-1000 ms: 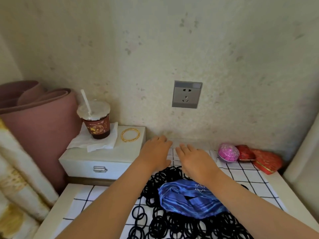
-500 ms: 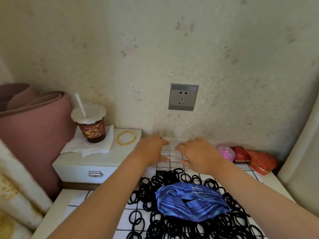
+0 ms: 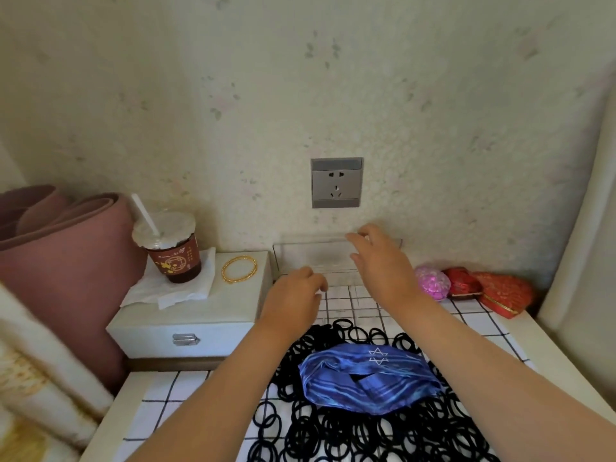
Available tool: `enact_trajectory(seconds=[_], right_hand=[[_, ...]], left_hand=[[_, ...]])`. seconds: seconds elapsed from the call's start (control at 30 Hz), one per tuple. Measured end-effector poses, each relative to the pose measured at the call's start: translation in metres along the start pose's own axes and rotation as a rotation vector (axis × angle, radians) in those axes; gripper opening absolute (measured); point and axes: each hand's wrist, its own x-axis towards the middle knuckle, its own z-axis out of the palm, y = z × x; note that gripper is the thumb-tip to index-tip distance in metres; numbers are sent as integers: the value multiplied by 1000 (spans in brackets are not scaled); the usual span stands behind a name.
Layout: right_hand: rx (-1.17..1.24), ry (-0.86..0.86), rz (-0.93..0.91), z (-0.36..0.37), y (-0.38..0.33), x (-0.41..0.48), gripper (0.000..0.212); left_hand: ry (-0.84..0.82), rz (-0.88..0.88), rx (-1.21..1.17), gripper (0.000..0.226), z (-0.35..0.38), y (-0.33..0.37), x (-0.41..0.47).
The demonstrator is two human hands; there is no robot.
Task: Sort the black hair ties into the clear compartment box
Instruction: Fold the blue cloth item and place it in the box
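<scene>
A big heap of black hair ties [image 3: 333, 428] covers the checked cloth in front of me, with a blue satin pouch [image 3: 366, 378] lying on top of it. Behind the heap, against the wall, sits the clear compartment box [image 3: 353, 301]. Its clear lid [image 3: 310, 258] stands raised toward the wall. My right hand [image 3: 383, 268] holds the lid's upper right part between thumb and fingers. My left hand [image 3: 293, 298] has its fingers curled on the box's front left edge. The compartments that show hold nothing.
A white drawer unit [image 3: 186, 325] stands at the left, bearing a lidded drink cup [image 3: 170, 248] on tissue and gold bangles [image 3: 240, 268]. A pink rolled mat [image 3: 56, 255] leans further left. A pink box [image 3: 433, 283] and red heart boxes [image 3: 500, 291] sit at the right by the wall.
Both hands reached to the box at the wall. The right hand has risen, swinging the clear lid up, while the left hand stays at the box's front edge.
</scene>
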Motion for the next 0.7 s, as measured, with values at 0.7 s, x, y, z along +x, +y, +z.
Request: enact_trajectory(seconds=[0.7], right_hand=[[99, -656, 275, -15, 10, -47, 76]], left_hand=[[-270, -213, -147, 47, 6, 17, -17]])
